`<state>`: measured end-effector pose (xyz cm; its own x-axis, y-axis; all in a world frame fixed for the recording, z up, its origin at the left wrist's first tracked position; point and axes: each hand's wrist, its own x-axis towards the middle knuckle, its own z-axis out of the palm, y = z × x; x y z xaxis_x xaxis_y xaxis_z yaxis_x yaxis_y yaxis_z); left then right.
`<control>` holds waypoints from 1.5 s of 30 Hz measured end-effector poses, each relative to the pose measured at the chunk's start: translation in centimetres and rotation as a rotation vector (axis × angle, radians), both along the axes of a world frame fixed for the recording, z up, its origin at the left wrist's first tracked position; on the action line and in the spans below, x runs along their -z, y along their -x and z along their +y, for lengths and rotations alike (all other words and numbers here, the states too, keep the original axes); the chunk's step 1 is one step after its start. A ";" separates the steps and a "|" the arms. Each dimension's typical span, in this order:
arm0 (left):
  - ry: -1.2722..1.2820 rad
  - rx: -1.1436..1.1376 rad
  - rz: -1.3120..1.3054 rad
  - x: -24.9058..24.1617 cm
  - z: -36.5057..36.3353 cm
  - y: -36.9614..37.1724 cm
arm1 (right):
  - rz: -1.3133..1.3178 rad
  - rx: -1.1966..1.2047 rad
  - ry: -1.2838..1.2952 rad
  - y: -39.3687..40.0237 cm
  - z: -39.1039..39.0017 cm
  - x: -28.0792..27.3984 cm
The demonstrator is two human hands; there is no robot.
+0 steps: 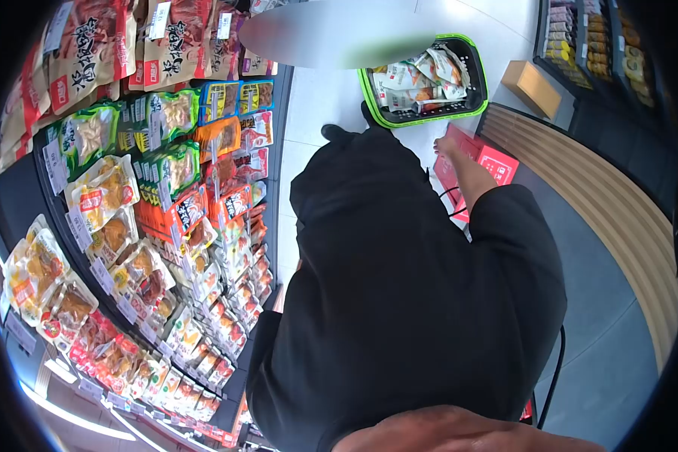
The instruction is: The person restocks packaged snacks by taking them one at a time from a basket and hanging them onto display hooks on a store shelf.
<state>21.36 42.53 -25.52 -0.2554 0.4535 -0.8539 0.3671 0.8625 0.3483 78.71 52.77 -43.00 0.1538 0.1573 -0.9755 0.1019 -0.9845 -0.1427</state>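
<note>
On the right side of my black-clothed body, my right hand (446, 146) hangs beside red boxes (496, 166) on the floor. Its fingers look slightly apart, and I see nothing held in them. My left hand is not visible; the left sleeve (265, 350) is close to the shelves. Ahead of my feet is a black basket with a green rim (427, 122), holding several white food packets (403, 76). A blurred patch covers part of the view beside the basket.
Shelves on the left carry many packaged foods, with green packs (90, 134), orange packs (220, 138) and large red-brown bags (90, 45). At the right are a curved slatted wooden edge (606, 192), a wooden block (532, 88) and a dark shelf of jars (561, 49).
</note>
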 end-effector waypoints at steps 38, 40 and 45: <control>-0.451 -0.741 0.361 15.0 -11.9 -2.7 | 0.217 -1.272 -1.056 15.6 13.7 5.4; -0.323 -0.846 0.416 12.3 -11.3 -2.1 | 0.321 -1.065 -0.863 18.4 13.8 1.3; -0.238 -0.934 0.628 12.1 -16.9 1.1 | 0.120 -0.887 -0.702 23.8 13.6 -4.2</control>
<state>20.26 25.67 -37.60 -0.9271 -0.0040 -0.3748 -0.2142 0.8263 0.5209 54.89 66.35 -38.83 -0.3723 0.6817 -0.6298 0.6712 -0.2709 -0.6900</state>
